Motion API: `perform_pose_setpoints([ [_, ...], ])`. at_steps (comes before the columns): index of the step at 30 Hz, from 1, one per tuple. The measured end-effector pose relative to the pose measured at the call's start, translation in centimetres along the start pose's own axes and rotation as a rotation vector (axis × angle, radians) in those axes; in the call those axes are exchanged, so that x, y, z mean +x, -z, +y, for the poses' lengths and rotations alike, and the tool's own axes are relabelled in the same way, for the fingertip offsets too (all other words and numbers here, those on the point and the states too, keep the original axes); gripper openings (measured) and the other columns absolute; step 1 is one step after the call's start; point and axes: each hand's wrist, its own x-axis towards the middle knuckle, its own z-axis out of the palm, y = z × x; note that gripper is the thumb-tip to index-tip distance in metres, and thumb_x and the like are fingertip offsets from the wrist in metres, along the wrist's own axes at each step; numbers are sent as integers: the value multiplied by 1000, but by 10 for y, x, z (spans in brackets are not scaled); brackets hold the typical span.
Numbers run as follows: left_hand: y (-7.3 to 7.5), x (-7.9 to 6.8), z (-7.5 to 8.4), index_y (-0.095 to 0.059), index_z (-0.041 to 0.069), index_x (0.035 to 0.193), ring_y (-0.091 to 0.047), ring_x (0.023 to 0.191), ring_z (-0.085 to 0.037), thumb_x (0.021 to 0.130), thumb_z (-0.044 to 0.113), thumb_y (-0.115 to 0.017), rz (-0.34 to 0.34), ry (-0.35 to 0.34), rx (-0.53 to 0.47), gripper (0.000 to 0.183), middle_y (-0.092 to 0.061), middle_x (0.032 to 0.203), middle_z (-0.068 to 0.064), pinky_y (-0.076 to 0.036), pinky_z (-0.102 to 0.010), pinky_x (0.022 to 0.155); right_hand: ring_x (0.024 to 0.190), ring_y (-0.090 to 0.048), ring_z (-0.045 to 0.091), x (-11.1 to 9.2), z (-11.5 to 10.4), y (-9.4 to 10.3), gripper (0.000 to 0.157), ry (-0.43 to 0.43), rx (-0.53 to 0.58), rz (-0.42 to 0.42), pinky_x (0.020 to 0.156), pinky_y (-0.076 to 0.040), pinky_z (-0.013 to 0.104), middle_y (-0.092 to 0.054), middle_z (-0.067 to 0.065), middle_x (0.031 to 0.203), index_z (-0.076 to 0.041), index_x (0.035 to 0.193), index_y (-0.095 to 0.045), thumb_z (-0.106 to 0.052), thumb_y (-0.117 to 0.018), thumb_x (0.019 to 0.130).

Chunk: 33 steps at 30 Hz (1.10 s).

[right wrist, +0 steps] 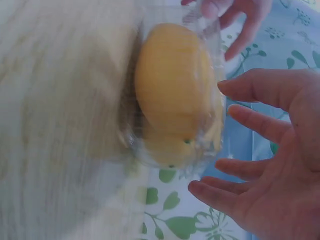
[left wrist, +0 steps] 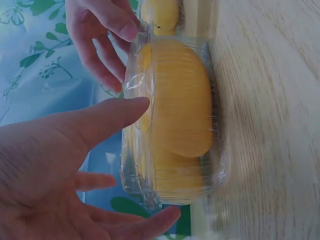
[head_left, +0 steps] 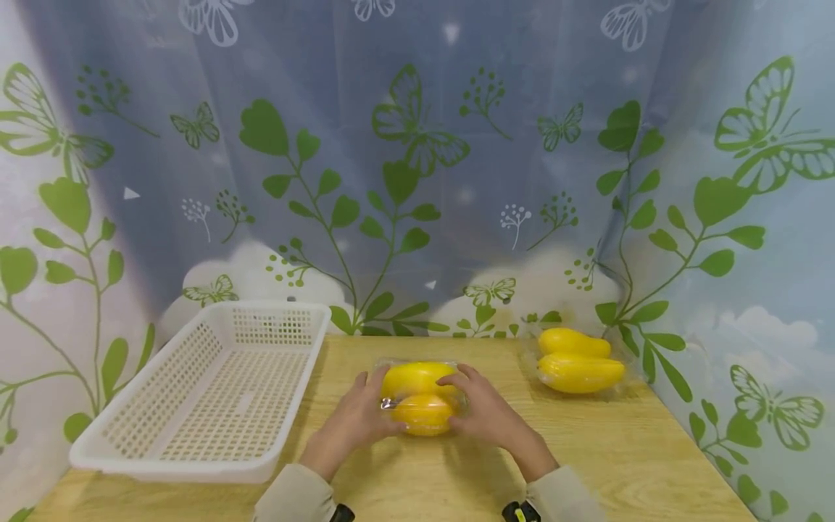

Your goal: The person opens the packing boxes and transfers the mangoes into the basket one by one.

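Observation:
A clear plastic clamshell box (left wrist: 217, 172) with yellow mangoes (head_left: 422, 415) inside sits on the table between both hands. My left hand (head_left: 355, 413) is at the box's left end, its thumb at the lid's near edge and the other fingers spread along the far side. At the right end, my right hand (head_left: 485, 406) reaches over the box with fingers apart. In the right wrist view the fingertips (right wrist: 225, 86) of this hand lie right beside the lid's edge, loosely extended. The lid lies over the fruit.
A white perforated plastic basket (head_left: 280, 446) stands on the left of the wooden table (head_left: 417, 493). Toward the back right is another clear pack of yellow fruit (head_left: 580, 373). A curtain with leaves and butterflies (head_left: 417, 217) hangs behind the table.

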Motion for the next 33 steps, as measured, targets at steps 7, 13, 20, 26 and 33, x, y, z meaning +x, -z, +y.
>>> perform_pose_setpoints([
  [7,-4,-2,-5,-39,3,156,-55,130,-52,80,27,-89,-21,-28,-15,94,-48,148,-36,-49,-66,104,141,-40,60,-1,-4,-15,49,55,-78,42,108,-39,76,-40,38,154,-5,131,-65,-3,-74,83],
  [13,-4,-5,-5,-43,1,153,-53,132,-52,81,28,-87,-25,-28,2,88,-49,148,-35,-48,-66,106,134,-51,56,-3,-6,-23,48,66,-170,76,107,-45,69,-46,38,150,-7,133,-64,-6,-74,87],
  [20,-3,-5,-4,-44,0,152,-50,134,-55,81,28,-88,-11,-36,-12,88,-46,149,-38,-46,-68,107,121,-64,50,-1,-10,-23,44,128,-326,91,97,-56,60,-58,36,140,-6,130,-67,-9,-75,87],
  [26,-3,-3,-5,-46,-1,151,-48,136,-57,82,28,-87,-1,-55,-11,85,-46,149,-39,-45,-69,106,105,-73,44,1,-11,-21,44,179,-417,126,84,-62,53,-66,32,132,-6,127,-67,-10,-76,85],
  [33,-2,0,-5,-47,-2,149,-53,131,-54,82,27,-87,6,-67,-1,84,-50,146,-37,-49,-67,104,89,-76,39,2,-10,-22,45,254,-519,188,76,-64,47,-70,31,124,-6,124,-67,-8,-79,80],
])
